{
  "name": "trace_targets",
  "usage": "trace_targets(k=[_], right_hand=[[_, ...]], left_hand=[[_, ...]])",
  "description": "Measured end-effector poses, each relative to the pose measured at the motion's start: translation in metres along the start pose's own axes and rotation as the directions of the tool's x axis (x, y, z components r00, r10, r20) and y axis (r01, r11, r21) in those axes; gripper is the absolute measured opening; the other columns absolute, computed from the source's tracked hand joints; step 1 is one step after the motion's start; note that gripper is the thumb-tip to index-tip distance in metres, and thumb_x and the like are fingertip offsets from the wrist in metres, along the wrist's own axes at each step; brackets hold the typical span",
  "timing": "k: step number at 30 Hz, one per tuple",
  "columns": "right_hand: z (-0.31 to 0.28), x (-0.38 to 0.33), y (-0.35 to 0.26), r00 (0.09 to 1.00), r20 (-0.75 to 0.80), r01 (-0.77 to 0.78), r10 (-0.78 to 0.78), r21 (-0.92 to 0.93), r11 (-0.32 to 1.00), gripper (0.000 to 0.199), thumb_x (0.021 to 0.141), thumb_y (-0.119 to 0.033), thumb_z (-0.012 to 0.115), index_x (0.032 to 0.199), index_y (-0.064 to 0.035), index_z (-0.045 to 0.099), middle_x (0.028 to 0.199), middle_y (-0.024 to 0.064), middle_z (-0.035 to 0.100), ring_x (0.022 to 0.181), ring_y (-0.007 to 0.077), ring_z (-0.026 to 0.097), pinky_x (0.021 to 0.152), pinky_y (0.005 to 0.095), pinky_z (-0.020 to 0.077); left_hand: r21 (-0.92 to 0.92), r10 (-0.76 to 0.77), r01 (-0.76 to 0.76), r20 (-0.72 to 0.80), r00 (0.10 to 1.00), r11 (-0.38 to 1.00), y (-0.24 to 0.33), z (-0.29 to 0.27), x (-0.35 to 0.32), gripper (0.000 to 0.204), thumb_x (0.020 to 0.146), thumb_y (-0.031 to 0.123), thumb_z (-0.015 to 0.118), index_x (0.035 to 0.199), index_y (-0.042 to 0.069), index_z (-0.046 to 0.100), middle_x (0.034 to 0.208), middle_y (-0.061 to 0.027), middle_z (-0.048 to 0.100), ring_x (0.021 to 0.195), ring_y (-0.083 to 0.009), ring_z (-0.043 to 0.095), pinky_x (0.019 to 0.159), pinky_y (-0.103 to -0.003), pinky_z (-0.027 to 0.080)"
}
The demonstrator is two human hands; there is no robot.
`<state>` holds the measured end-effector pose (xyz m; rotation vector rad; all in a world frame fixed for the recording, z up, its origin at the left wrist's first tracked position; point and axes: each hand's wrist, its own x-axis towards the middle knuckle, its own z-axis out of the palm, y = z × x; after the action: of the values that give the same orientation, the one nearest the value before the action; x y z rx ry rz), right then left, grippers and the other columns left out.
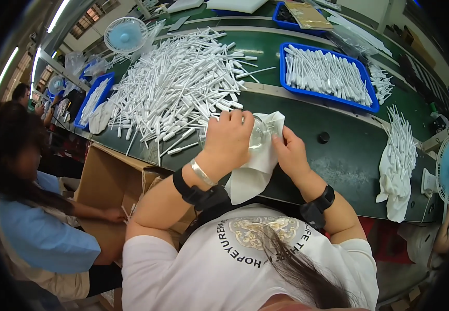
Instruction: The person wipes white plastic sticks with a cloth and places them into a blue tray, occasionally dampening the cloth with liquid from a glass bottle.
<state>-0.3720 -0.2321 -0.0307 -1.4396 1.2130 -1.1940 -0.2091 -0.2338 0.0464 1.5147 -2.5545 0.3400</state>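
Observation:
In front of my chest, my left hand (228, 139) is curled around a clear, see-through bottle (258, 136) that lies tilted above the table edge. My right hand (291, 155) pinches a white cloth (252, 179) at the bottle's right end. Part of the cloth wraps behind that end, and the rest hangs down toward my lap. My left fingers cover much of the bottle. A small black cap (323, 137) sits on the green table (338, 166), right of my right hand.
A large heap of white plastic droppers (172, 78) spreads over the table at the left. Beyond my right hand stands a blue tray (329, 96) of droppers. Another bundle (402, 140) lies on a cloth at far right. A person (43, 217) works beside a cardboard box (107, 179).

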Motion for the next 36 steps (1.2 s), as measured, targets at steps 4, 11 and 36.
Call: trace_targets(k=[4,11,36], right_hand=[[-0.007,0.001,-0.034,0.928,0.028,0.339,-0.372,-0.479,0.810,0.026,0.085,-0.009,0.051,0.108,0.0015,0.055,0.090,0.0124,0.063,0.081,0.0242,0.059,0.069,0.0311,0.0466],[-0.001,0.004,-0.061,0.903,0.062,0.417,-0.425,-0.368,0.831,0.022,0.086,-0.011,0.051,0.104,0.0012,0.056,0.087,0.0137,0.062,0.078,0.0293,0.059,0.065,0.0326,0.0471],[-0.072,0.012,-0.083,0.894,0.279,0.420,-0.350,-0.250,0.873,0.039,0.072,-0.001,0.065,0.110,-0.0014,0.055,0.101,0.0096,0.056,0.086,0.0184,0.057,0.072,0.0275,0.0471]], left_hand=[[-0.339,-0.172,0.148,-0.041,0.984,0.929,0.003,0.010,-0.023,0.064,0.051,0.026,0.075,0.104,0.002,0.048,0.088,-0.0109,0.052,0.083,-0.0280,0.054,0.067,-0.036,0.045],[-0.676,-0.334,0.136,-0.172,0.927,0.724,-0.001,0.026,-0.048,0.079,0.052,0.028,0.082,0.116,0.001,0.044,0.102,-0.0142,0.052,0.091,-0.0273,0.055,0.078,-0.035,0.046],[-0.944,-0.202,-0.098,-0.168,0.965,0.314,-0.023,0.032,-0.065,0.081,0.058,0.019,0.083,0.123,0.001,0.038,0.113,-0.0097,0.048,0.103,-0.0185,0.050,0.088,-0.031,0.042]])
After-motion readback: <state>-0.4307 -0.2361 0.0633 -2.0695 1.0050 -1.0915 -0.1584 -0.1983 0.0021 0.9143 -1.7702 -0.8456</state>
